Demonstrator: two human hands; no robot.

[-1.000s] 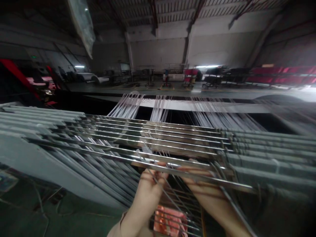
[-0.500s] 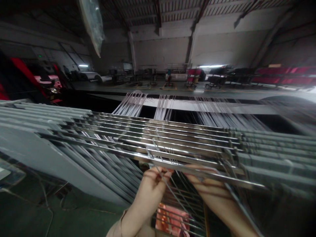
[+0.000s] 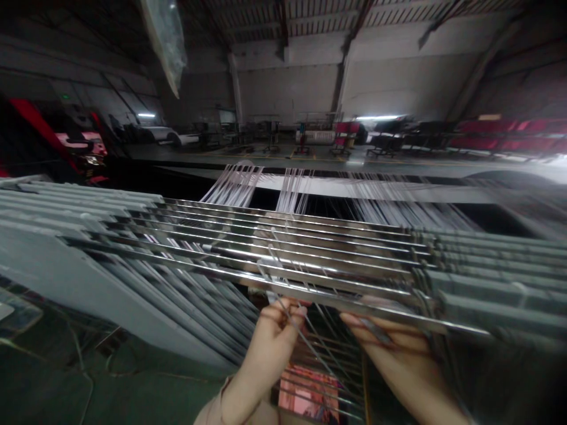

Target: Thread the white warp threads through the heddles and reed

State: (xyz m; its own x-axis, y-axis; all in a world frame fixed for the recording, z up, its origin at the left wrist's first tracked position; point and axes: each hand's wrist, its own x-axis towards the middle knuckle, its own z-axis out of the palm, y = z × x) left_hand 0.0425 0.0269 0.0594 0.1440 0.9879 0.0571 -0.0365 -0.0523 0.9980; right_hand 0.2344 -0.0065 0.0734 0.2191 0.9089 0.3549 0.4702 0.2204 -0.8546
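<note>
Head view, thin wire (image 3: 310,346) pinched in the left fingers (image 3: 287,313), right fingers (image 3: 367,324) half open under a steel bar (image 3: 354,306)

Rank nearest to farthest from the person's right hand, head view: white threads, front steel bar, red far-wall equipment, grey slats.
From the right hand:
1. Front steel bar, just ahead of it.
2. Grey slats, to its right.
3. White threads, beyond the bars.
4. Red equipment, far back, right.
</note>
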